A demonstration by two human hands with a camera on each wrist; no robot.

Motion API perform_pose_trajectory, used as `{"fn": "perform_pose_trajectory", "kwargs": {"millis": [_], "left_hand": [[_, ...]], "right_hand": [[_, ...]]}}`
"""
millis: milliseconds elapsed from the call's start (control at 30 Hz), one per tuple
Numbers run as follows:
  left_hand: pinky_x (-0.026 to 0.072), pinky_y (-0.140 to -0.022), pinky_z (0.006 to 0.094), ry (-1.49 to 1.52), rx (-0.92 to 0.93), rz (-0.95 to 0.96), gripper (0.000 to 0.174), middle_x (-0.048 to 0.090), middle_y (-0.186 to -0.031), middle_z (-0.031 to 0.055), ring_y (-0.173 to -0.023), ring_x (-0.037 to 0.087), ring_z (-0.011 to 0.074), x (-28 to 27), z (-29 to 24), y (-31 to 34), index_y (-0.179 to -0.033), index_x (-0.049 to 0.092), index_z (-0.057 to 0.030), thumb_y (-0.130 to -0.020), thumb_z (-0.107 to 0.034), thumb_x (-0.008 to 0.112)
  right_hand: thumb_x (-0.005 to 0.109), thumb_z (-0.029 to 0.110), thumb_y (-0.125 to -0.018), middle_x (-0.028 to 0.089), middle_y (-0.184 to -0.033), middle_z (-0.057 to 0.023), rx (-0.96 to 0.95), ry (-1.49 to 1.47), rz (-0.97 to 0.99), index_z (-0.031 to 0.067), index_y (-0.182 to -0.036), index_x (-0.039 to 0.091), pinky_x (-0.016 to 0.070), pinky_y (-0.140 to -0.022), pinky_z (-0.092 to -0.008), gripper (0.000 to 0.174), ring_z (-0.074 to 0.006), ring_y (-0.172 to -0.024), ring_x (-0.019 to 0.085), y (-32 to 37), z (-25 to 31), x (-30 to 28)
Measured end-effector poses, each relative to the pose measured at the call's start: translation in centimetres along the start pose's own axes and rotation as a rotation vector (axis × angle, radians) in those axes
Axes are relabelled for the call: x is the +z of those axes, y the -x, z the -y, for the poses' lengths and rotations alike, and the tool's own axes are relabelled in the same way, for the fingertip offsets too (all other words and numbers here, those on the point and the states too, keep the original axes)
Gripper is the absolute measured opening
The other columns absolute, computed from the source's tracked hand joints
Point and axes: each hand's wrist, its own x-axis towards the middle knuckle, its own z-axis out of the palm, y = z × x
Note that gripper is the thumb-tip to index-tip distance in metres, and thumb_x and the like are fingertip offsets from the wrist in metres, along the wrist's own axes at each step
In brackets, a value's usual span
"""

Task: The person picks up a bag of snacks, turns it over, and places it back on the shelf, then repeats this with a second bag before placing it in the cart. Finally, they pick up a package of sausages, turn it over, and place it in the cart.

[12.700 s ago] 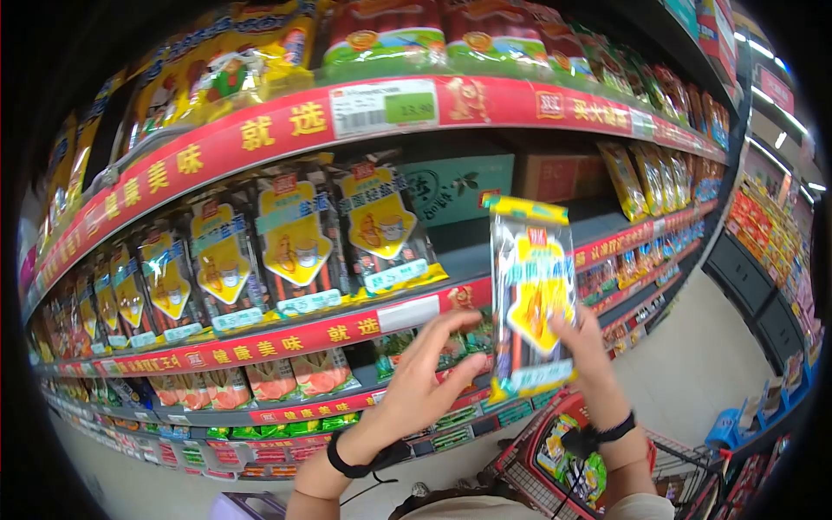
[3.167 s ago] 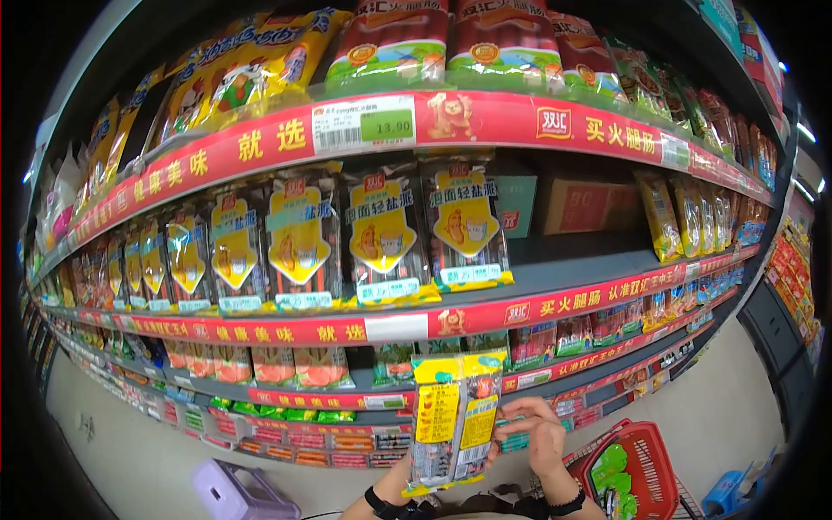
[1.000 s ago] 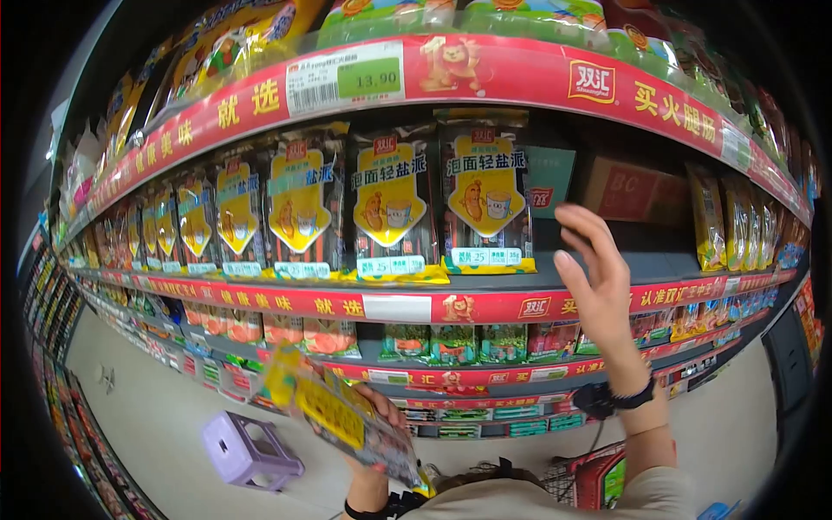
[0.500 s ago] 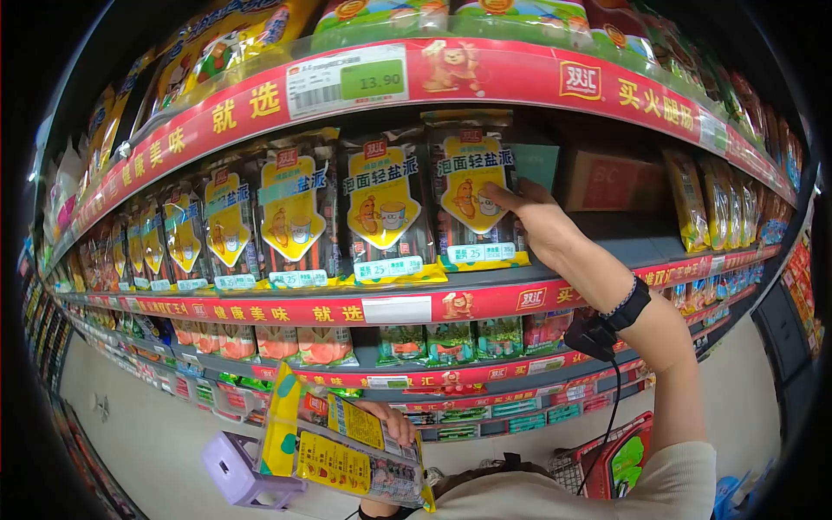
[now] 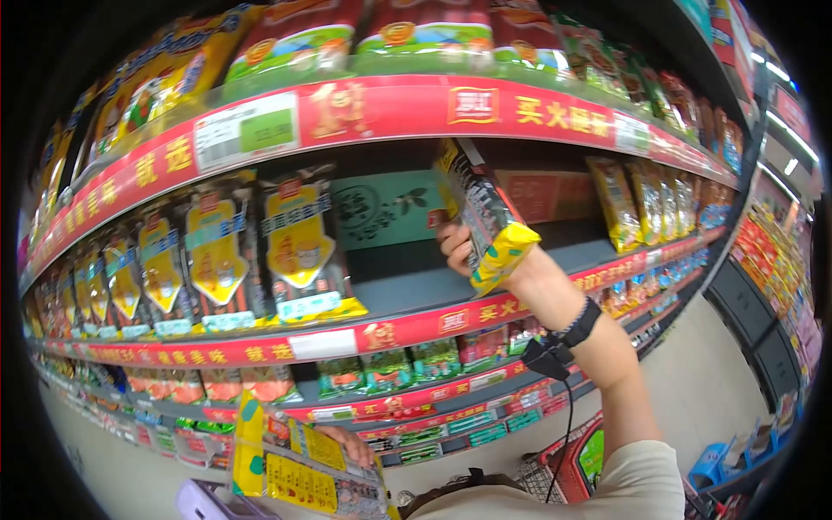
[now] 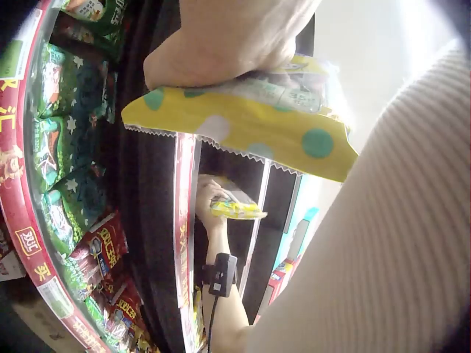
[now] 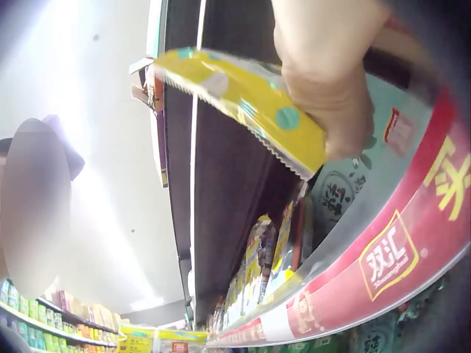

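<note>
In the head view the right hand [image 5: 458,247] grips a yellow-and-black sausage packet [image 5: 485,212], held tilted in front of the middle shelf's gap. The right wrist view shows that hand [image 7: 331,88] above the packet's yellow dotted end [image 7: 243,95]. Low in the head view, the left hand [image 5: 347,444] holds another such packet [image 5: 308,464], its printed back facing up; the left wrist view has the hand [image 6: 235,44] over that packet's yellow end [image 6: 243,129]. A row of matching packets [image 5: 299,234] stands upright left of the gap.
Behind the gap are a teal box [image 5: 386,208] and a brown box [image 5: 542,198]. Yellow packets [image 5: 614,204] stand farther right. Red strips [image 5: 416,108] edge the shelves. Below are a red shopping cart [image 5: 572,459] and a purple stool [image 5: 217,503].
The right hand has lifted the end packet off the row and moved it rightward, widening the gap. The head view has shifted right. The left hand still holds its packet low.
</note>
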Motion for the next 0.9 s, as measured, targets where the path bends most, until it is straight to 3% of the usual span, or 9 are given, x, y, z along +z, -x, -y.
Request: {"fn": "perform_pose_trajectory", "kwargs": {"millis": [67,167,300,333,533,633,900], "left_hand": [[0.0444,-0.049,0.0404,0.023,-0.039,0.020,0.041,0.053,-0.063,0.0163,-0.053,0.055,0.0284,0.1,0.9,-0.5,-0.097,0.049,0.0023,-0.093,-0.039,0.047],[0.0444,-0.049,0.0405,0.046,-0.076,0.039,0.041,0.053,-0.063,0.0162,-0.053,0.055,0.0284,0.0,1.8,-1.1,-0.098,0.049,0.0023,-0.094,-0.039,0.047],[0.0444,-0.049,0.0406,0.062,-0.111,0.056,0.041,0.053,-0.063,0.0162,-0.052,0.055,0.0284,-0.3,2.4,-1.7,-0.098,0.049,0.0023,-0.094,-0.038,0.047],[0.0444,-0.049,0.0407,0.061,-0.118,0.055,0.041,0.053,-0.063,0.0162,-0.052,0.055,0.0284,-0.4,2.4,-1.7,-0.098,0.049,0.0023,-0.094,-0.038,0.047],[0.0444,-0.048,0.0409,0.038,-0.128,0.035,0.041,0.052,-0.062,0.0161,-0.052,0.055,0.0284,-1.0,1.3,-1.1,-0.098,0.049,0.0023,-0.094,-0.038,0.047],[0.0445,-0.048,0.0410,0.032,-0.126,0.025,0.041,0.052,-0.062,0.0161,-0.052,0.055,0.0284,-1.1,0.8,-0.8,-0.098,0.049,0.0023,-0.094,-0.038,0.047],[0.0445,-0.048,0.0412,0.012,-0.093,0.018,0.040,0.052,-0.062,0.0160,-0.051,0.054,0.0284,-1.3,-0.2,-0.7,-0.099,0.049,0.0023,-0.094,-0.038,0.046]], "right_hand": [[0.054,0.025,-0.087,0.044,-0.085,-0.0085,0.101,-0.069,0.249,-0.0073,-0.104,0.046,0.0444,-0.060,-0.0280,0.037,-0.0150,-0.065,0.051,0.1,-0.4,-0.8],[0.049,0.016,-0.089,0.040,-0.084,-0.0078,0.272,-0.280,0.545,-0.0068,-0.101,0.043,0.0443,-0.059,-0.0256,0.026,-0.0126,-0.063,0.051,-0.7,-1.0,-1.1],[0.050,0.022,-0.090,0.039,-0.084,-0.0080,0.182,-0.182,0.671,-0.0012,-0.097,0.040,0.0434,-0.057,-0.0266,0.026,-0.0134,-0.061,0.049,-0.6,-2.1,-1.7],[0.053,0.025,-0.089,0.038,-0.085,-0.0083,0.184,-0.147,0.734,-0.0004,-0.097,0.040,0.0432,-0.058,-0.0263,0.029,-0.0140,-0.067,0.048,-0.8,-2.3,-2.0],[0.058,0.028,-0.086,0.041,-0.088,-0.0062,0.129,-0.094,0.657,0.0032,-0.091,0.044,0.0430,-0.071,-0.0286,0.030,-0.0164,-0.088,0.045,-1.1,-3.7,-2.3],[0.065,0.031,-0.082,0.047,-0.094,-0.0067,0.139,-0.040,0.836,0.0065,-0.087,0.049,0.0398,-0.084,-0.0315,0.030,-0.0175,-0.093,0.046,-2.4,-4.0,-3.1],[0.068,0.034,-0.079,0.045,-0.092,-0.0050,0.141,0.014,0.840,0.0083,-0.084,0.049,0.0399,-0.085,-0.0328,0.032,-0.0184,-0.092,0.046,-2.3,-4.6,-3.2]]}}
